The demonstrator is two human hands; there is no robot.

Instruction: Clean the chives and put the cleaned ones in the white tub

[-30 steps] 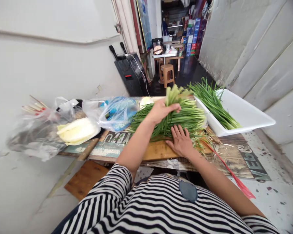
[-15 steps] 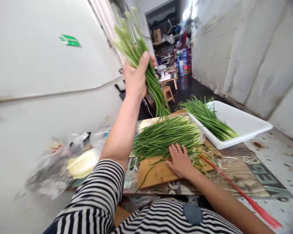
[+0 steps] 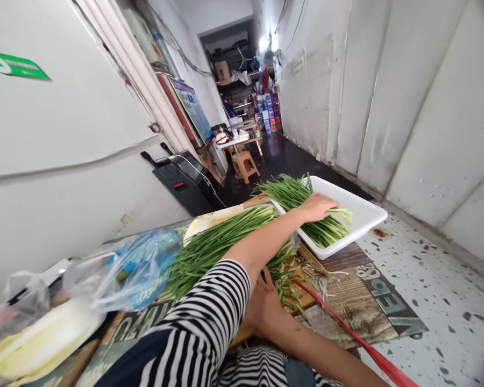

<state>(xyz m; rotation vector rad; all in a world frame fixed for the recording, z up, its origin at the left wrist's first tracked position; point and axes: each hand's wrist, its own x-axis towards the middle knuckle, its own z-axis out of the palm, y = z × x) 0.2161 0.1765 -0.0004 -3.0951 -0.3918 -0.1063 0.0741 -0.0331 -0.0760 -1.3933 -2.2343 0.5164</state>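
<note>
Chives (image 3: 210,250) lie in two heaps, long, thin and green with pale ends: one on the table (image 3: 347,301), one in the single white tray (image 3: 365,209). My left hand (image 3: 318,207) has its fingers grasping some there; my right hand (image 3: 266,306) is partly hidden, so I cannot tell its grip.

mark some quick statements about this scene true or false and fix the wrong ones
1. The left hand is over the white tray. True.
2. The white tray holds only cabbage. False: long green stalks lie in it.
3. The left sleeve hides part of the right hand. True.
4. The ribbon is blue. False: the ribbon is red.
5. A pale cabbage lies toward the picture's left edge. True.
</note>
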